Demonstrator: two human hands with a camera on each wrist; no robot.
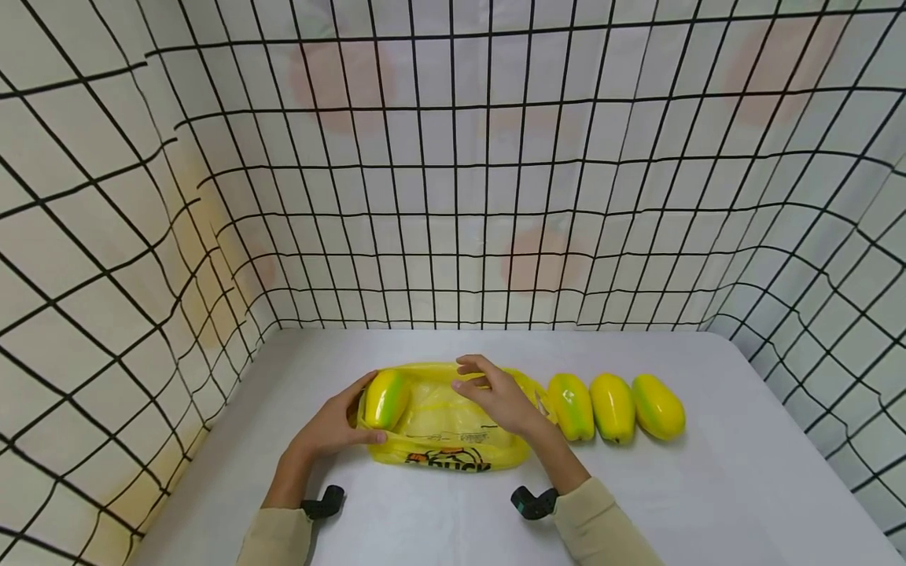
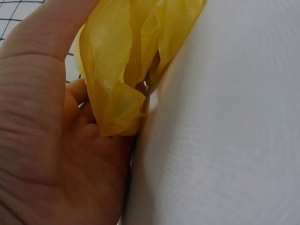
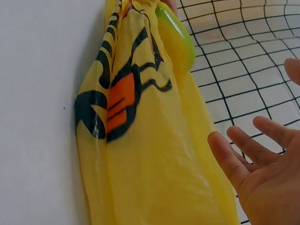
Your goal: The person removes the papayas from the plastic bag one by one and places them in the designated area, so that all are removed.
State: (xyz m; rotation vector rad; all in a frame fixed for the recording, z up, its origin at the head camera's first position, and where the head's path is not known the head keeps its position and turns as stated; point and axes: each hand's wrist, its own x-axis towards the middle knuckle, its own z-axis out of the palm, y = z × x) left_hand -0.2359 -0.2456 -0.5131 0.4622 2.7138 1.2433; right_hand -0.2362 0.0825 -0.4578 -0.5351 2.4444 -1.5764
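A yellow plastic bag [image 1: 442,409] with black lettering lies spread on the table, its mouth open upward. Inside its left end rests a glossy yellow-green papaya [image 1: 387,399], which also shows above the bag's rim in the right wrist view. My left hand [image 1: 331,420] grips the bag's left end, thumb on the front rim and fingers behind. Bunched yellow film [image 2: 117,70] lies against that palm in the left wrist view. Over the right part of the bag hovers my right hand [image 1: 501,395], fingers spread and slightly bent, holding nothing.
Right of the bag, three more papayas [image 1: 613,407] lie side by side on the white table [image 1: 439,527]. Black grid netting [image 1: 453,189] over pale cloth walls encloses the back and sides. Each wrist wears a small black camera [image 1: 532,503].
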